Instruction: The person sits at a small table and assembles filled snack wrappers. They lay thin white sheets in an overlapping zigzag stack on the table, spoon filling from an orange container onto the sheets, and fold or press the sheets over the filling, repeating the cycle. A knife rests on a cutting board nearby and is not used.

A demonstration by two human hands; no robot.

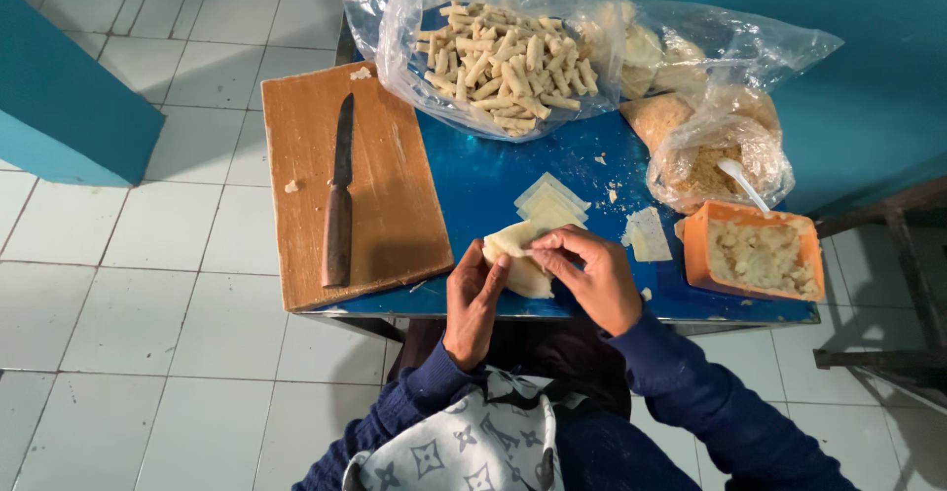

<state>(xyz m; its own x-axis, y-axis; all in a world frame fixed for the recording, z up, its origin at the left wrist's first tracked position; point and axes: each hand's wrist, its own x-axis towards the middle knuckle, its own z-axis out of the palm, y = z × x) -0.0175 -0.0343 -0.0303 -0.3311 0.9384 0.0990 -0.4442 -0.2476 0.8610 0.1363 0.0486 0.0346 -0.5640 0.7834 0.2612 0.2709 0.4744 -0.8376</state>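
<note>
At the near edge of the blue table (473, 180), the left hand (473, 299) and right hand (592, 274) both pinch a pale dough wrapper (520, 257), fingers curled closed on its folded edge. Just beyond lies a small stack of wrappers (549, 203), with an orange tub of filling (755, 251) to the right and a wooden cutting board (385, 180) bearing a knife (339, 195) to the left. Farthest back sits a clear bag of finished rolls (503, 57), beside a bag of crumbs (715, 160) with a white spoon.

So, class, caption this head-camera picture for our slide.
Both hands, left hand and right hand, fold a pale wrapper at a blue table beside a bag of finished rolls.
</note>
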